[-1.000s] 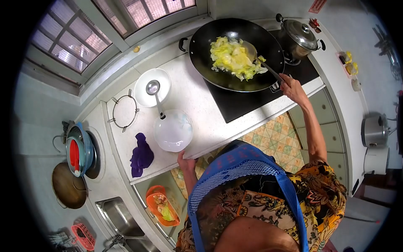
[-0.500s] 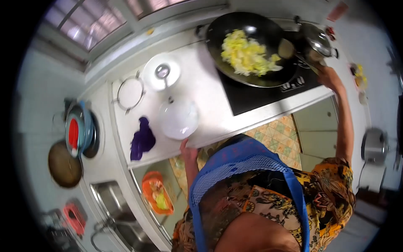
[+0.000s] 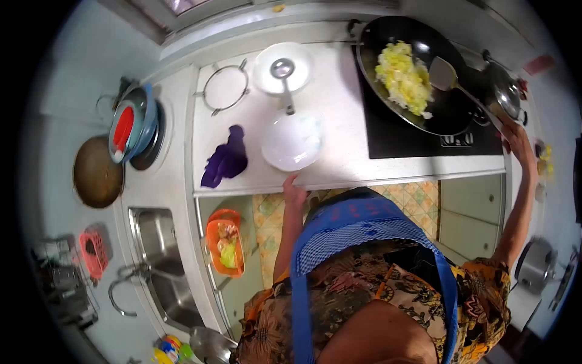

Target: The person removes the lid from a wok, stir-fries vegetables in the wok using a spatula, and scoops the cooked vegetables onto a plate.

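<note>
In the head view, my right hand (image 3: 516,145) is closed around the handle of a spatula (image 3: 444,74) at the right end of the counter. Its flat blade is inside a large black wok (image 3: 451,112), just right of a heap of chopped yellow-green cabbage (image 3: 403,79). My left hand (image 3: 295,190) rests at the counter's front edge, with a finger extended toward a white bowl (image 3: 291,144) and nothing seen in its grasp. Behind the bowl, a metal ladle (image 3: 282,68) lies on a white plate (image 3: 262,73).
A lidded pot (image 3: 504,91) stands right of the wok. Left of the bowl are a purple cloth (image 3: 225,159) and a wire ring stand (image 3: 206,91). An orange basket (image 3: 212,239) with food hangs below the counter edge. The sink (image 3: 151,233) is at lower left.
The view has shifted, so the counter things appear farther right. Within the wok, the spatula blade has moved left and the cabbage is more bunched to the left. My left hand stays at the counter edge.
</note>
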Tool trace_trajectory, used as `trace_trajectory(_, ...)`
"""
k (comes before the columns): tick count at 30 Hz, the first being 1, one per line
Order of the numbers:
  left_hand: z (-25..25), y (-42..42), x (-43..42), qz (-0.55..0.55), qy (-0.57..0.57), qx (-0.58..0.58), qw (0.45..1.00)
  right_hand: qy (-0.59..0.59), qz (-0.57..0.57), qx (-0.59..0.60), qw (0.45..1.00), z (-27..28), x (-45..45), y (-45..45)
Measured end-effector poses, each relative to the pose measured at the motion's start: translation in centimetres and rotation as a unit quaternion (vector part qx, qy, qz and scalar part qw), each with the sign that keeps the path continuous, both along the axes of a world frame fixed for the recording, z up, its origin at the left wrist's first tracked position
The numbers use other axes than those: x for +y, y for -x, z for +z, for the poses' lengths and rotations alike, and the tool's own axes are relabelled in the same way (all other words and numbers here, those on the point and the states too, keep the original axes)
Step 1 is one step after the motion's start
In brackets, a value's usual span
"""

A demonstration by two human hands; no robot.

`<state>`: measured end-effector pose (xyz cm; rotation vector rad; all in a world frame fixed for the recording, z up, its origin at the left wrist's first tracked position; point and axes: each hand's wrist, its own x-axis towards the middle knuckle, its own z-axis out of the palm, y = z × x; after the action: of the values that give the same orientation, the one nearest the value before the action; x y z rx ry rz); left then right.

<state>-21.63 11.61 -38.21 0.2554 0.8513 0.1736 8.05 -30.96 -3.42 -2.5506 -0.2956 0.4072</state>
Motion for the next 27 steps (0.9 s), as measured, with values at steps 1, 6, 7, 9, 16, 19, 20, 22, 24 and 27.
trace_trajectory(1, 0.0, -0.2, -0.1, -0.004, 0.016, 0.007, 1.000, 0.004, -0.024, -0.015, 1.000, -0.2, -0.4, -0.6)
trace_trajectory(6, -0.7, 0.0, 0.4, -0.047, 0.041, -0.085, 0.994, 0.041, -0.091, -0.011, 0.995, -1.1, -3.3, -5.2)
trace_trajectory(7, -0.4, 0.0, 0.3, -0.030, 0.036, -0.047, 0.998, 0.046, -0.083, 0.018, 0.995, -0.4, -3.0, -5.6)
trace_trajectory(9, -0.5, -0.1, 0.5, -0.014, 0.029, -0.015, 0.999, 0.018, -0.116, 0.029, 0.993, -1.3, -2.5, -7.2)
trace_trajectory(16, -0.8, -0.2, 0.6, -0.011, 0.034, 0.021, 0.999, -0.012, 0.040, 0.000, 0.999, -7.1, 4.6, -12.6)
trace_trajectory(19, -0.6, 0.4, 0.7, -0.033, 0.017, -0.003, 0.999, 0.032, 0.089, -0.065, 0.993, -5.5, 7.8, -11.0)
trace_trajectory(20, -1.1, 0.4, 0.8, -0.036, 0.011, -0.020, 0.999, 0.075, 0.112, -0.106, 0.985, -4.4, 8.1, -10.1)
trace_trajectory(22, -1.1, 0.2, 0.7, -0.039, 0.007, -0.034, 0.999, 0.080, 0.178, -0.187, 0.963, -3.7, 7.5, -9.0)
trace_trajectory(24, -0.6, 0.1, 0.6, -0.033, 0.002, -0.006, 0.999, 0.092, 0.248, -0.278, 0.923, -2.2, 7.1, -7.4)
trace_trajectory(27, -1.8, 0.4, 1.1, -0.034, 0.036, -0.007, 0.999, 0.135, 0.218, -0.275, 0.927, 2.1, 6.8, -3.2)
